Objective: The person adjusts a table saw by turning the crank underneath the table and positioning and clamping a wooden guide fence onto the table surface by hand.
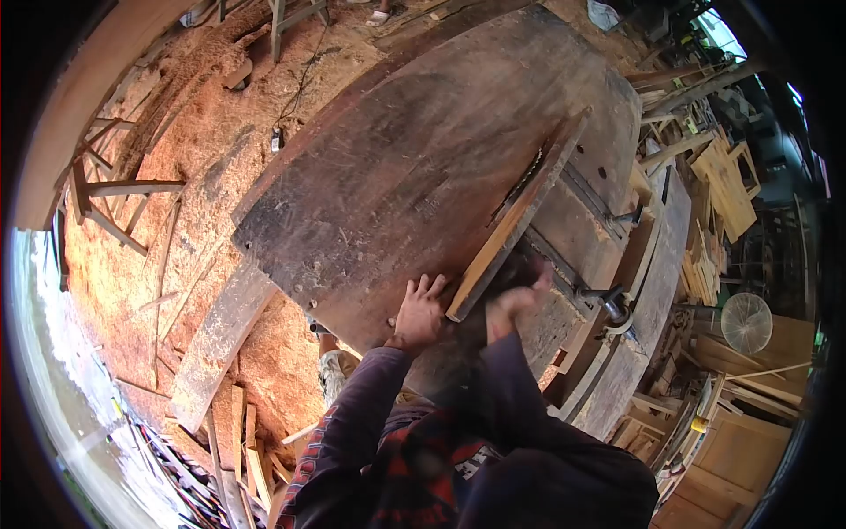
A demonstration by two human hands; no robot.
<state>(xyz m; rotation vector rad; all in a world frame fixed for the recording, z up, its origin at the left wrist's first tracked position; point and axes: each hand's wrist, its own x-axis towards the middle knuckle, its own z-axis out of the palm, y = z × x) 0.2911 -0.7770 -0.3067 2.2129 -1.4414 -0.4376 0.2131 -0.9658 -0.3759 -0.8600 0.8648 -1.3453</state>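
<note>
A long wooden board (507, 242) stands on edge across a dark, worn wooden workbench (388, 167). My left hand (420, 310) rests at the near end of the board, on its left side, with its fingers spread on the bench top. On the other side of the board is my right hand (518, 304), partly blurred, its fingers raised beside a dark patch I cannot make out. Close by on the right, a metal clamp (608, 304) sits at the bench edge, with a second clamp (627, 216) farther along.
Sawdust (238, 167) covers the floor at left, with a wooden trestle (132, 187) and a curved plank (220, 339). At right are a round fan (746, 323), stacked wood pieces (727, 189) and panels (723, 450). Another person's foot (379, 16) shows at the top.
</note>
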